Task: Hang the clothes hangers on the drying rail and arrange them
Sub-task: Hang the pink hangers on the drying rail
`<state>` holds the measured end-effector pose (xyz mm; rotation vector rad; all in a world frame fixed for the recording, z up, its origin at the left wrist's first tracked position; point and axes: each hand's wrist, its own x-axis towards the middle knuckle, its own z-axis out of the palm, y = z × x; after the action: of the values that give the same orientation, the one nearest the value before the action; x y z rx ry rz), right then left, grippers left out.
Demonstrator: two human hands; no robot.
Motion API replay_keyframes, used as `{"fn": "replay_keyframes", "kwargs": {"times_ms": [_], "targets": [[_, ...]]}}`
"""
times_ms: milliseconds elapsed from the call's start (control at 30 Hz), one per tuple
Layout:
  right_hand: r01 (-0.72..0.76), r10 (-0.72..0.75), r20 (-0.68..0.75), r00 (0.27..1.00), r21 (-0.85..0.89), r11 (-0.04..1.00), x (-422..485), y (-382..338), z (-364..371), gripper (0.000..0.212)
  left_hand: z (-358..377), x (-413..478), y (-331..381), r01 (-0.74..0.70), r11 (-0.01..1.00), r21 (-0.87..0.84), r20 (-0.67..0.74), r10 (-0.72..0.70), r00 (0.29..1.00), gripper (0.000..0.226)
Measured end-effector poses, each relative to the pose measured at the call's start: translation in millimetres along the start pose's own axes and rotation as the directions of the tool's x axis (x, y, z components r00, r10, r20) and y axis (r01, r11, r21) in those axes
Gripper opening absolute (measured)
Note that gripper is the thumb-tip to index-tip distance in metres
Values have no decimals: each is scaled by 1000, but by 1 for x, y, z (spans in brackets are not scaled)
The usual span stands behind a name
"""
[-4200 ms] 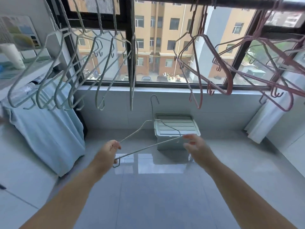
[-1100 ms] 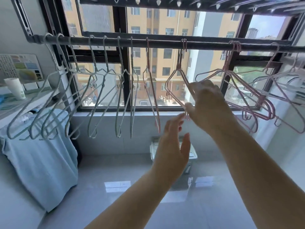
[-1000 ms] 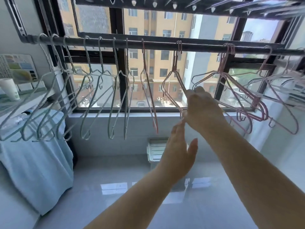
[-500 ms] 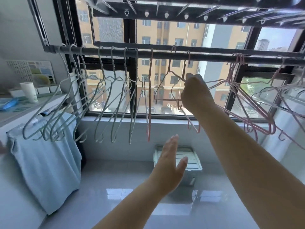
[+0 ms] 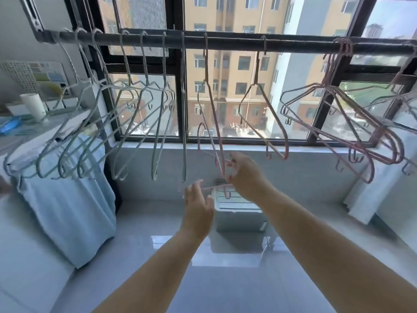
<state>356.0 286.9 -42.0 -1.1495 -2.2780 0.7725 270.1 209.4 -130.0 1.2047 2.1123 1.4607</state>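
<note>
Pink wire hanger (image 5: 198, 141) is pinched in my right hand (image 5: 244, 177), which half a second ago was up at the drying rail (image 5: 225, 44) and now sits well below it. The hanger's hook floats free, up and to the left of that hand. My left hand (image 5: 198, 206) has risen, fingers relaxed and holding nothing, just below the right.

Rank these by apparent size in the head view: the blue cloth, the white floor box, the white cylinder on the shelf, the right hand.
1. blue cloth, by far the largest.
2. white floor box and right hand, which pinches the pink hanger: alike; the hand is nearer, so unranked.
3. white cylinder, smallest.
</note>
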Motion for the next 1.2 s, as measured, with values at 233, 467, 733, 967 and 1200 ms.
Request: {"fn": "replay_keyframes", "kwargs": {"times_ms": [233,467,733,967,1200], "targets": [[-97,137,-55,989,450,888,-64,107,-54,28,3,3,-55,182,963,197,226,-225,948,65],[-195,266,51,963,811,551,-92,176,-107,25,8,-6,-94,85,888,452,300,-241,923,55],[-158,191,93,977,917,365,-88,213,-129,41,-22,-11,-95,6,859,511,137,-89,987,46],[-232,222,165,961,917,325,-78,228,-116,45,-60,-53,-70,-198,867,458,-84,263,961,40],[-324,167,284,944,896,304,-69,243,-81,52,-78,-81,-71,148,927,344,220,-233,947,32]]}}
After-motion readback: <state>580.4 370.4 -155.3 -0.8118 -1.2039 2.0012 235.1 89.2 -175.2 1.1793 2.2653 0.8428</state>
